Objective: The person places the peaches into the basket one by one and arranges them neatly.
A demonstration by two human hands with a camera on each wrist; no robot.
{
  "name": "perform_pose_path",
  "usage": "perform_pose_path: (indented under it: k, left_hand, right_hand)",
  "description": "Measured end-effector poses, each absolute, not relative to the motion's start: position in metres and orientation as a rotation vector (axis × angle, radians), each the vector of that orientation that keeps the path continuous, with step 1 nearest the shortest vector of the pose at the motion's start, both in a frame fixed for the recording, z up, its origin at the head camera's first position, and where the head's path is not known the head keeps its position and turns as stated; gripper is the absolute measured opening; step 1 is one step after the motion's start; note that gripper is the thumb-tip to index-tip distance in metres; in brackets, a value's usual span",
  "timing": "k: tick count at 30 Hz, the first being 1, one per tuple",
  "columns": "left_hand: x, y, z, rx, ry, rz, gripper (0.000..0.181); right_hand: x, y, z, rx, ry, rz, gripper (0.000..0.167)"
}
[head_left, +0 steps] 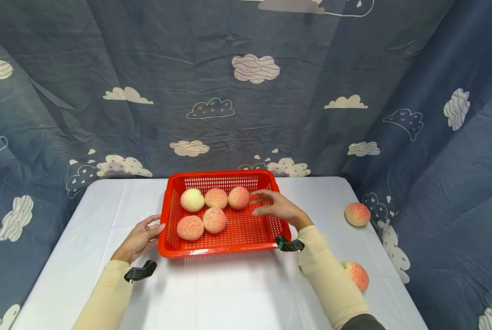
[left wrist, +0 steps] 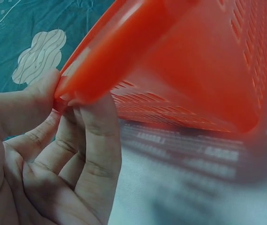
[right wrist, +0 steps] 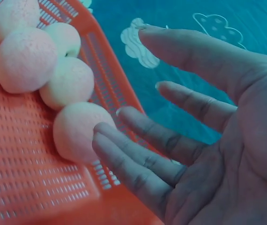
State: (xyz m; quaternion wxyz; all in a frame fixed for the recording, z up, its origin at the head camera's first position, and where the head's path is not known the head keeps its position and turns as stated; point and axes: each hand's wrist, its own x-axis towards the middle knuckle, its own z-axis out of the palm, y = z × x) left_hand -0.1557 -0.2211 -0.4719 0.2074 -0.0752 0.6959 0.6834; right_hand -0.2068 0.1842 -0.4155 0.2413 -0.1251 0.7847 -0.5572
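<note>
A red perforated plastic basket [head_left: 246, 233] holds several peaches, among them a pale one [head_left: 192, 200] at the back left and a pinkish one [head_left: 239, 198] at the back right. My left hand [head_left: 140, 238] pinches the basket's left rim between thumb and fingers, as the left wrist view shows at the rim [left wrist: 100, 70]. Over the basket's right side, my right hand [head_left: 276, 208] has its fingers spread and holds nothing. In the right wrist view its fingertips [right wrist: 103, 133] are close to the nearest peach [right wrist: 79, 133]; whether they touch it I cannot tell.
On the white-covered table [head_left: 212, 293], two more peaches lie to the right: one farther back [head_left: 357, 214], one nearer [head_left: 357, 276] and partly behind my right forearm. A dark blue curtain [head_left: 212, 133] with cloud prints hangs behind the table and along its sides.
</note>
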Motion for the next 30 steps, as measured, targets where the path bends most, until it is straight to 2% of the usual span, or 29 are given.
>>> perform_pose_path:
  k: [5,16,23,30]
  left_hand:
    - [-0.156,-0.222,-0.473,-0.205,1.936,1.894,0.060]
    - [-0.156,-0.223,-0.470,-0.161,1.901,1.907,0.056]
    - [-0.155,-0.223,-0.469,-0.163,1.902,1.895,0.058]
    - [-0.155,-0.222,-0.468,-0.176,1.915,1.884,0.059]
  right_hand:
    - [-0.199,0.204,-0.413,-0.320,2.169,-1.575,0.056]
    - [-0.181,0.247,-0.414,-0.270,2.281,-1.577,0.060]
    - [-0.165,0.279,-0.426,-0.283,2.330,-1.515,0.056]
    - [-0.145,0.306,-0.446,-0.251,2.302,-1.484,0.060]
